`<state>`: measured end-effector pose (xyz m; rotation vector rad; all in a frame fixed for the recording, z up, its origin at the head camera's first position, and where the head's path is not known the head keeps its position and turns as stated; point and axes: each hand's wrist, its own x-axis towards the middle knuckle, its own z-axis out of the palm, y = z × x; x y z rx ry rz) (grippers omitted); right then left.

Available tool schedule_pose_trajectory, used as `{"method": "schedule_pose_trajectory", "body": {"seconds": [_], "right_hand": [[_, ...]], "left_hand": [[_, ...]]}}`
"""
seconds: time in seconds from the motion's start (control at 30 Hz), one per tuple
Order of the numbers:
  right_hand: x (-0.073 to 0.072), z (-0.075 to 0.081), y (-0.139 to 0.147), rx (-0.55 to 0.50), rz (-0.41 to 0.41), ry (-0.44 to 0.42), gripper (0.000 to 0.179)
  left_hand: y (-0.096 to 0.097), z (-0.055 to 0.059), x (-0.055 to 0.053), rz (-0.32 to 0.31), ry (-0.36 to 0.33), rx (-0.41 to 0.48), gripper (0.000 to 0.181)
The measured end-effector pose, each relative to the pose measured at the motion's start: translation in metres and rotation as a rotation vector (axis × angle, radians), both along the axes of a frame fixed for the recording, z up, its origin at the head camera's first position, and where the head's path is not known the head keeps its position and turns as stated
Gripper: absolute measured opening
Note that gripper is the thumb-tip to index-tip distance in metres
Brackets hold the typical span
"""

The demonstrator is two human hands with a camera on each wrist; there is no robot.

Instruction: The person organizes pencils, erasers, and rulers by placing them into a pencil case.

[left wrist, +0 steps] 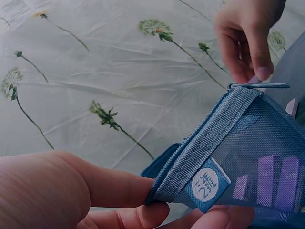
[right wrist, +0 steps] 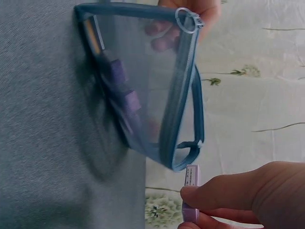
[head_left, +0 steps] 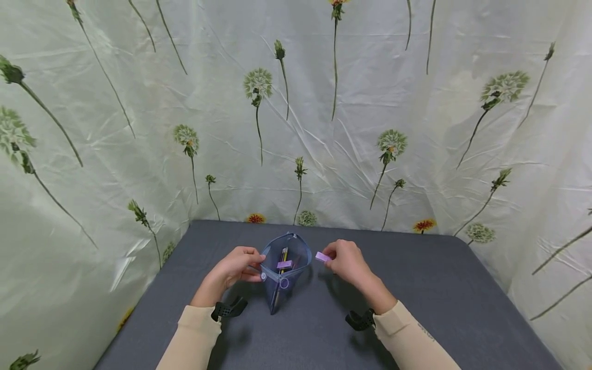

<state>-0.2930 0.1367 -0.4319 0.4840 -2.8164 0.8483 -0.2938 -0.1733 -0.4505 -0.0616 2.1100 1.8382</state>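
Observation:
A blue mesh zip pouch (head_left: 299, 253) stands open-mouthed on the table. My left hand (head_left: 237, 266) pinches its left rim between thumb and fingers, beside a round white label (left wrist: 205, 183). Inside the pouch lie slim pencils (head_left: 284, 253) and a purple block (head_left: 284, 264); several such blocks show through the mesh in the left wrist view. To the right of the pouch, apart from it, my right hand (head_left: 348, 261) pinches a small purple eraser-like block (right wrist: 192, 176) with printed text on one face. Its lower part is partly hidden by my fingers.
A dark grey table (head_left: 416, 298) lies under both hands. Behind it hangs a pale curtain (head_left: 222, 103) printed with dandelions. A round zipper ring (head_left: 284, 282) hangs at the pouch's near side. Black bands (head_left: 229, 308) sit on both wrists.

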Motion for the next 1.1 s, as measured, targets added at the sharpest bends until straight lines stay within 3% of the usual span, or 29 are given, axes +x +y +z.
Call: {"method": "schedule_pose_trajectory", "body": {"seconds": [0.3,0.7,1.1], "right_hand": [[-0.004,0.013,-0.010,-0.004,0.016,0.002,0.015],[-0.010,0.024,-0.035,0.045,0.111,0.015,0.015],[-0.021,0.022,-0.060,0.119,0.163,-0.002,0.013]], "left_hand": [[0.003,0.000,-0.001,0.012,-0.001,-0.009,0.022],[0.005,0.002,0.001,0.020,0.020,-0.041,0.020],[0.003,0.001,0.004,0.043,0.038,-0.054,0.021]]}}
